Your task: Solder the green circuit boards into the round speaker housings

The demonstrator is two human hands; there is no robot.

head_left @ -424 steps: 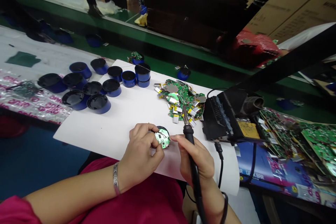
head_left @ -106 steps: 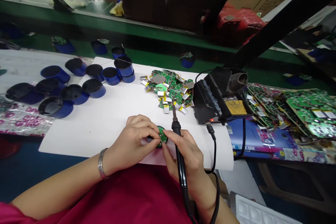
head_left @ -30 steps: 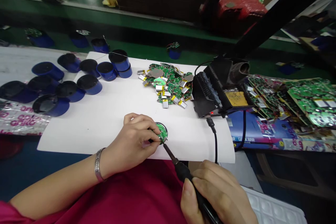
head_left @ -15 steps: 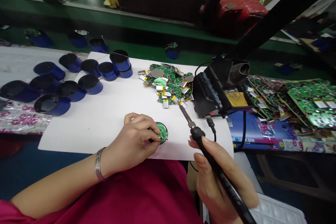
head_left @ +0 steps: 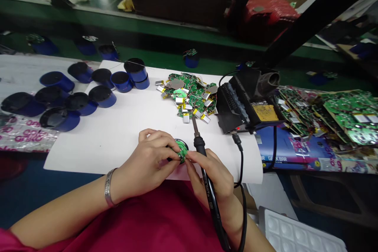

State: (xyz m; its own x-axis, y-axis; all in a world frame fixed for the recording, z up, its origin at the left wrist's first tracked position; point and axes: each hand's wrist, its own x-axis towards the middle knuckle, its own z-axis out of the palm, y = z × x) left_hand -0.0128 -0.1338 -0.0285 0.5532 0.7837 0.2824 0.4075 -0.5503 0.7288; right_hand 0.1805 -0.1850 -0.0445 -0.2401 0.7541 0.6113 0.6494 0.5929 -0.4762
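My left hand (head_left: 158, 157) pinches the left edge of a small round green circuit board (head_left: 182, 149), which sits at the mouth of a dark round housing on the white sheet. My right hand (head_left: 214, 175) holds a black soldering iron (head_left: 206, 181) across its palm, the tip pointing away from me. Its thumb and forefinger also meet at the board's right edge; whatever fine part they touch there is too small to make out. A heap of green circuit boards (head_left: 191, 92) with silver battery cells lies just beyond the iron's tip.
Several blue cylinders (head_left: 102, 96) with black insides stand at the left. To the right is a black soldering station (head_left: 236, 106) with a yellow sponge (head_left: 265, 112). More boards (head_left: 351, 114) lie farther right. Blue cups with boards line the green conveyor (head_left: 165, 47) behind.
My right hand has moved left and inward with the soldering iron, bringing its fingertips to the circuit board. The iron's tip has swung left. My left hand has stayed at the board.
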